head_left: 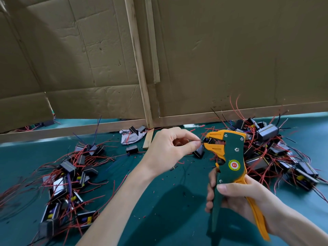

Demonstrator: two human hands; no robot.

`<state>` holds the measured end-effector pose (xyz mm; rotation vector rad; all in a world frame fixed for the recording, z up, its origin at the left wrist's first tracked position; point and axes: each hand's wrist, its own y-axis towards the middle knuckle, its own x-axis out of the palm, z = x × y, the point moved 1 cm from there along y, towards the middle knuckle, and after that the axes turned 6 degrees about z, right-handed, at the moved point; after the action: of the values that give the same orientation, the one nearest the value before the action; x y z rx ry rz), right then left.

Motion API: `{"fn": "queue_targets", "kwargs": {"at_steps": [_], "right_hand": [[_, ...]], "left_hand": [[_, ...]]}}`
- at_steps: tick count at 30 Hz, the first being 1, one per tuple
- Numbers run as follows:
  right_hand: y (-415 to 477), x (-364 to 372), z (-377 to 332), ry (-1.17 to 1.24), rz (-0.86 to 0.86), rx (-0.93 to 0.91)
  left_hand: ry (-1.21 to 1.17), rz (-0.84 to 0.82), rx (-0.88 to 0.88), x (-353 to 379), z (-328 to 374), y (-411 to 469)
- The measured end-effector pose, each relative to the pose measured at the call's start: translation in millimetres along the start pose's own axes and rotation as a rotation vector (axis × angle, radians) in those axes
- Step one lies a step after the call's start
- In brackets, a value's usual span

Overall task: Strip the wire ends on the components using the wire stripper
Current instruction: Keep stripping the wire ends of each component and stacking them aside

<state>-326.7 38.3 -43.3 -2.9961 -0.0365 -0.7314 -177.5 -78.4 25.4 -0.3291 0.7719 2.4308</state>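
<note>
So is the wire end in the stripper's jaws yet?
In: left hand pinches the wire into the wire stripper mouth.

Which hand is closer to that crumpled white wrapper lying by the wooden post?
Left. The left hand is just right of the crumpled white wrapper, pinching a wire at the wire stripper. The right hand is farther, nearer the camera, squeezing its handles.

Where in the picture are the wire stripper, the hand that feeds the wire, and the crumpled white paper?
wire stripper (229,157): head view, on its green body.
left hand (166,148): head view, on the back of the hand.
crumpled white paper (128,137): head view, on its creased middle, by the wooden frame.
</note>
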Motion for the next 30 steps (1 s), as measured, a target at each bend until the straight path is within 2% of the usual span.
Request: {"fn": "queue_targets", "kwargs": {"at_steps": [8, 15, 19, 21, 23, 25, 30], "right_hand": [[-4.2, -2.1, 0.9, -0.082, -0.031, 0.0], [-10.1, -0.2, 5.7, -0.166, 0.113, -0.039], [-7.8, 4.4, 16.9, -0.224, 0.225, -0.139], [-5.5, 3.5, 18.4, -0.179, 0.173, -0.099], [-2.9, 3.3, 14.1, -0.065, 0.018, -0.034], [-0.1, 1.9, 11.7, -0.035, -0.067, -0.02], [3.4, -2.5, 12.6, 0.002, -0.069, 0.012]], "left_hand": [[-0.037, -0.129, -0.021, -5.7, 1.5, 0.2], [-0.072, -0.174, -0.028, -8.7, -0.3, 0.5], [0.021, -0.14, -0.047, -6.5, -6.3, 1.3], [0.026, -0.152, -0.069, -6.0, -8.9, 1.5], [0.024, -0.146, -0.079, -7.9, -9.6, 2.1], [0.038, -0.128, -0.084, -10.4, -9.7, 3.2], [0.123, -0.025, -0.067, -16.6, -9.7, 5.6]]}}
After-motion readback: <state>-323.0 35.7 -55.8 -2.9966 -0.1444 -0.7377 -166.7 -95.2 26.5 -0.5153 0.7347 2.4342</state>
